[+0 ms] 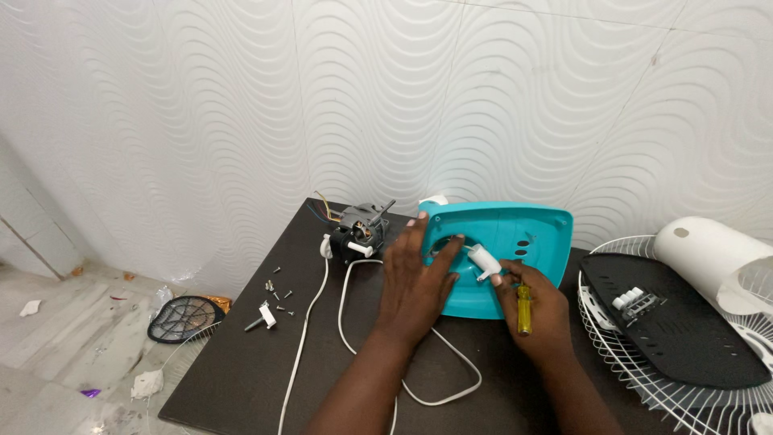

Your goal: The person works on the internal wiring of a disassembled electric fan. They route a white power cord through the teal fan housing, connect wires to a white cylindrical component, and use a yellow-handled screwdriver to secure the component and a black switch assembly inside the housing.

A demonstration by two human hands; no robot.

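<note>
A teal plastic fan base cover (523, 234) stands tilted on the dark table (241, 379). My left hand (415, 282) lies flat against its left side, fingers spread near a round hole. My right hand (535, 306) holds a yellow-handled screwdriver (524, 310) and pinches a white plastic cord fitting (485, 261) at the cover's middle. A white power cord (346, 322) loops across the table beneath my hands.
A small fan motor (360, 229) with wires sits at the table's back. Loose screws (278, 292) and a white clip (266, 316) lie to the left. A wire fan grille (684, 395), black switch panel (676, 322) and white housing (713, 258) are on the right. A racket-shaped swatter (183, 316) lies on the floor.
</note>
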